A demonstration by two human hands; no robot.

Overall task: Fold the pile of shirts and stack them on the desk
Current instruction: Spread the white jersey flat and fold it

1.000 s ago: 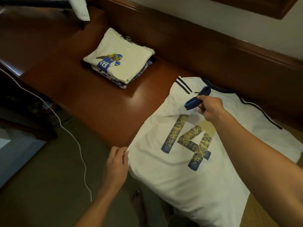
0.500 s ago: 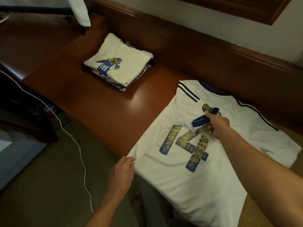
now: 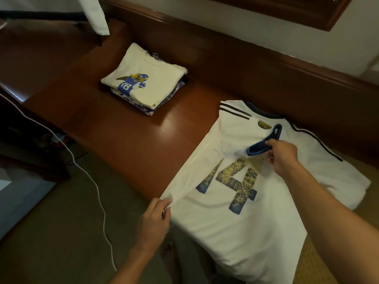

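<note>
The right hand [image 3: 284,158], pinching what looks like a blue cuff [image 3: 260,147], has drawn it inward over the jersey [image 3: 256,222] spread on the desk [image 3: 123,130], while the left hand [image 3: 155,218] stays clamped on its near edge, so the first side fold is nearly laid; the stack [image 3: 147,78] waits well apart.

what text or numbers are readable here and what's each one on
"14": big blue and gold number on the white jersey
"18": on the cartoon football player printed on the top folded shirt
gold badge by the jersey's collar: too blurred to read
print on a lower shirt in the stack: mostly hidden, unreadable
</note>
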